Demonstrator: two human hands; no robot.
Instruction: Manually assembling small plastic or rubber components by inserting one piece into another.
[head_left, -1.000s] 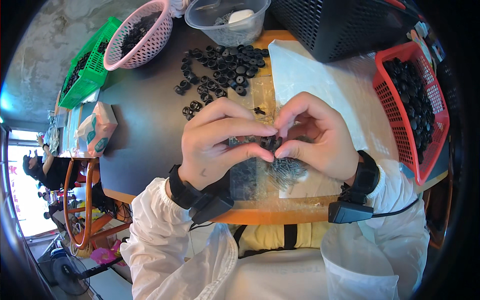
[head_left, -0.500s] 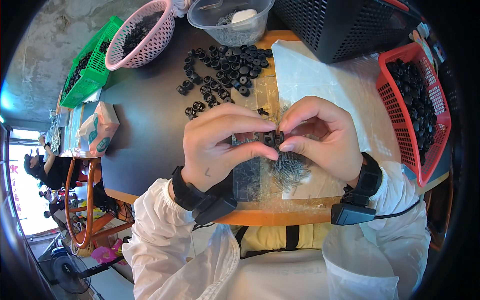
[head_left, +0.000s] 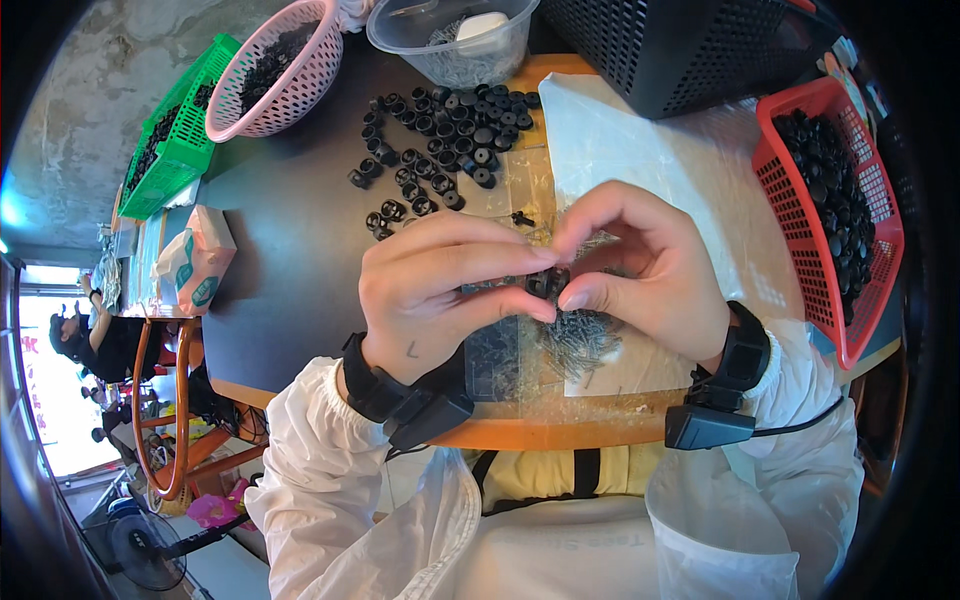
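Observation:
Between the fingertips of both hands is a small round black plastic part [head_left: 541,284], partly covered by fingers. My left hand [head_left: 425,275] grips it from the left, thumb below and fingers above. From the right, my right hand [head_left: 650,262] pinches the same part between thumb and forefinger. Under the hands lies a heap of thin metal pins [head_left: 578,345] on the table. A tiny black piece [head_left: 521,218] rests just beyond the fingers. Farther off, several round black plastic parts [head_left: 440,135] are spread over the dark tabletop.
A red basket [head_left: 835,325] of black discs stands at the right. A large black crate [head_left: 660,60] is at the back right. Along the back left are a clear tub [head_left: 420,55] of pins, a pink basket [head_left: 325,60] and a green basket [head_left: 185,165]. A tissue pack [head_left: 208,255] sits left.
My right forefinger has moved up and inward over the black part, against my left fingertips. The two hands stay together in about the same place.

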